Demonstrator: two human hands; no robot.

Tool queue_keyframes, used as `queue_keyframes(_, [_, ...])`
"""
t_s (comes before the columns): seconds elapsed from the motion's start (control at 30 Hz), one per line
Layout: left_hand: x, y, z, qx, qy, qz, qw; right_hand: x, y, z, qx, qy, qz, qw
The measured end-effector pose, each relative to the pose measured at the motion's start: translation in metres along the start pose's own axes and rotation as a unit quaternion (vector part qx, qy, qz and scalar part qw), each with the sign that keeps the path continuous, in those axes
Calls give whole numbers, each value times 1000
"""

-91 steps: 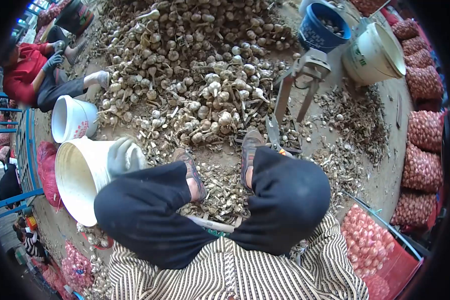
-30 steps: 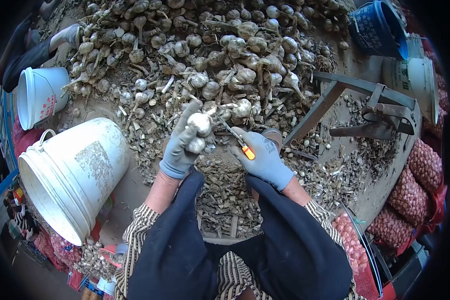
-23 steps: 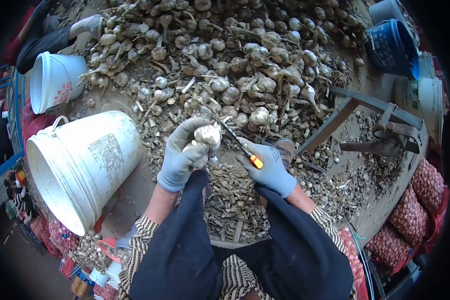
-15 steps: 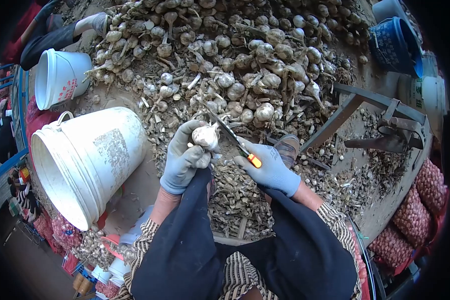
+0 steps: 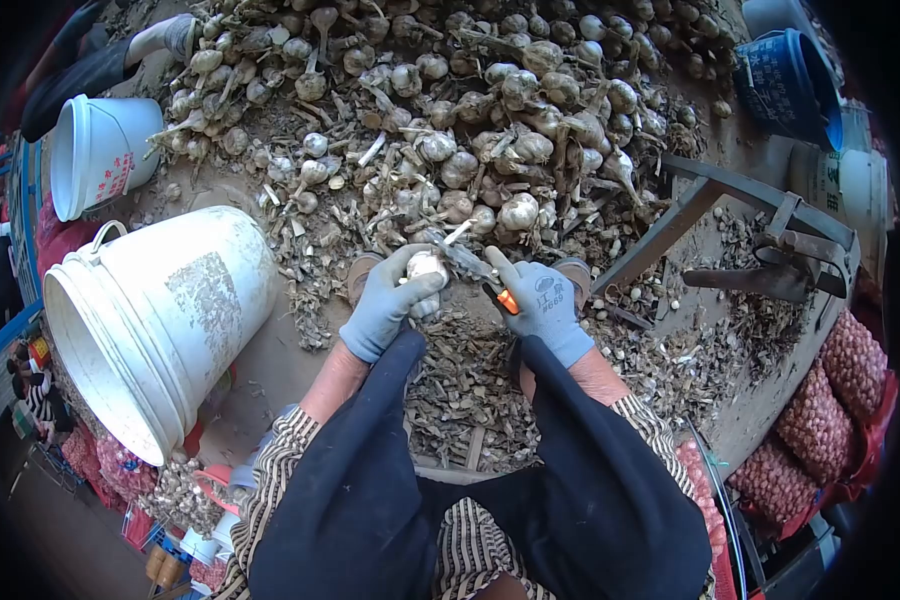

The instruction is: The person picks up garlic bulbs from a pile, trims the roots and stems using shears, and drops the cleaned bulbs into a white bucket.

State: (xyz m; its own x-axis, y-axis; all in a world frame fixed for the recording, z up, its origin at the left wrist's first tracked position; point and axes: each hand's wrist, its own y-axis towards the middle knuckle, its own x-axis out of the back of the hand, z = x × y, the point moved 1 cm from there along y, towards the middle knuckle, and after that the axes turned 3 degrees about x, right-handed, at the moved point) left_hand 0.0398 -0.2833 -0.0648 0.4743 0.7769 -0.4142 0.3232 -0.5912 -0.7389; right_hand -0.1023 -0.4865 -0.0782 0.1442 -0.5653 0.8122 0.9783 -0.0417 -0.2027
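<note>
My left hand point(image 5: 385, 305), in a grey glove, is closed around garlic bulbs point(image 5: 426, 270) above my left knee. In my right hand point(image 5: 548, 308), gloved too, is a cutting tool with an orange and black handle point(image 5: 507, 300). Its metal blade point(image 5: 465, 262) reaches left to the top of the held garlic, beside a pale stem point(image 5: 458, 232). Whether the blade touches the bulb is hard to tell. Beyond both hands lies a heap of garlic point(image 5: 520, 150) with stems.
A large white bucket point(image 5: 205, 300) lies tipped at left, with a smaller white bucket point(image 5: 120, 150) behind. A blue bucket point(image 5: 785, 90) stands at upper right. A metal frame point(image 5: 750, 195) and filled mesh bags point(image 5: 820, 410) are at right. Another person's leg point(image 5: 100, 75) shows at upper left.
Since half a second ago, the blade has moved onto the top of the held garlic and lies flatter. My left hand has shifted slightly right. Earlier, three seconds ago, it was at the white bucket.
</note>
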Motion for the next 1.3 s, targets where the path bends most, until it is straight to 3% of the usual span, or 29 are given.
queue_keyframes(0.07, [5, 4, 7, -2, 24, -1, 1000, 1, -6, 2, -60, -6, 79, 995])
queue_keyframes(0.3, [8, 15, 13, -12, 36, -2, 999, 13, -9, 5, -67, 54, 123, 989])
queue_keyframes(0.43, [3, 11, 14, -12, 6, 23, 1000, 21, -9, 11, -45, 88, 76, 992])
queue_keyframes(0.57, [-2, 3, 7, 66, 22, 54, 996, 20, -8, 12, -13, 88, 84, 992])
queue_keyframes(0.63, [-4, 1, 4, 71, 44, 53, 995, 16, -10, 17, -28, 174, 27, 984])
queue_keyframes(0.7, [-4, -5, 1, 78, 29, 56, 995, 20, -8, 18, -31, 172, 35, 984])
queue_keyframes(0.8, [-1, -14, -14, 7, -14, 9, 1000, 22, -16, 12, -59, 191, 25, 980])
queue_keyframes(0.87, [9, -28, -27, -97, 125, -92, 983, 28, -14, 8, -83, 189, 32, 978])
queue_keyframes(0.9, [4, -49, -45, -159, 214, -164, 950, 26, -18, 3, -72, 194, 30, 978])
queue_keyframes(0.97, [-2, -103, -87, -324, 367, -314, 814, 15, -26, -7, -46, 134, -13, 990])
queue_keyframes(1.03, [2, -153, -110, -495, 320, -434, 681, 18, -27, -3, -54, 153, -17, 987])
queue_keyframes(1.1, [24, -197, -152, -623, 394, -489, 466, 16, -27, 1, -68, 169, -21, 983])
queue_keyframes(1.13, [31, -213, -166, -624, 398, -490, 461, 15, -28, 1, -84, 186, -25, 979])
queue_keyframes(1.2, [35, -230, -182, -362, 633, -662, 177, 18, -29, 4, -119, 220, -7, 968])
queue_keyframes(1.23, [32, -228, -181, -363, 630, -664, 173, 20, -29, 3, -115, 220, -10, 969])
queue_keyframes(1.3, [23, -209, -171, -395, 607, -653, 222, 20, -31, 1, -98, 235, 4, 967])
